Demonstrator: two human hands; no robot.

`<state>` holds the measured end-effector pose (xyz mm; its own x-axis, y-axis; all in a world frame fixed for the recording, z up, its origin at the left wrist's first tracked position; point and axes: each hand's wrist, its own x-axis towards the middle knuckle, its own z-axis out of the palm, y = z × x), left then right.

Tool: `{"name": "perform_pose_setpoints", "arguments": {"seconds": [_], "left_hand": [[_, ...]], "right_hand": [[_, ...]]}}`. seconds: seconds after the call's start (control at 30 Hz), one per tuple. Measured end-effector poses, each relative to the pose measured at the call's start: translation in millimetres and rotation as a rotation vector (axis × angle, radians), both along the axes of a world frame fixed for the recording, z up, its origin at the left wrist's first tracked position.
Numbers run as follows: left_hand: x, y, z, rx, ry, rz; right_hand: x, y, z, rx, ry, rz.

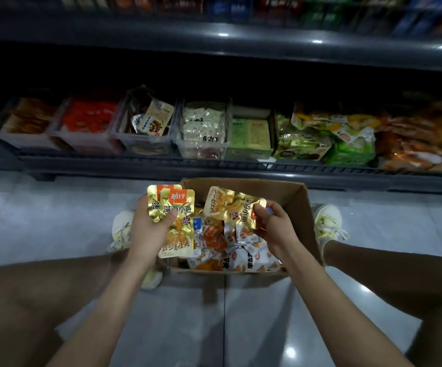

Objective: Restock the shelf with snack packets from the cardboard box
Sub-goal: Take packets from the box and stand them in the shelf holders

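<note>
**snackrun:** Starting at the fingers: our left hand [145, 231] is curled around two gold packets [178, 221]. The thumb presses across the front one and the fingers wrap behind the left edge. One packet half-covers the other.

**aisle9:** Yep, and those two run lengthways, orange label end pointing away from us toward the shelf [241, 170]. Our right hand [276, 226] pinches a third gold packet [230, 207] by its right end. That one lies sideways, long axis left to right, tilted a bit, so the print reads on its side.

**snackrun:** All three are flat rectangles of shiny, crinkly foil. We hold them just above the cardboard box [303, 205], which is brown, matte and open-topped, sitting on the floor [55, 213] between our feet.

**aisle9:** Inside the box we see a loose heap of small packets [241, 254], glossy white and orange. Beyond it the shelf carries a row of clear plastic bins [145, 147] full of other snacks. The floor is pale glossy tile.
</note>
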<state>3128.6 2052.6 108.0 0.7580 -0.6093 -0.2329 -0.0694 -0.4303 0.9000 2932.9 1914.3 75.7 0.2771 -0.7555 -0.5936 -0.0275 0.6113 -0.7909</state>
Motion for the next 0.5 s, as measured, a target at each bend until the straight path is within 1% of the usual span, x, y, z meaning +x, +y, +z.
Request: {"name": "perform_pose_setpoints", "arguments": {"seconds": [0.1,0.23,0.5], "left_hand": [[-1,2,29,-0.034,-0.063,-0.05],[2,0,65,-0.09,-0.072,-0.075],[25,-31,155,-0.247,-0.177,-0.079]], "right_hand": [[-9,-4,38,-0.032,-0.054,0.002],[-12,-11,89,-0.079,-0.125,0.033],[12,-39,204,-0.269,-0.174,0.069]]}}
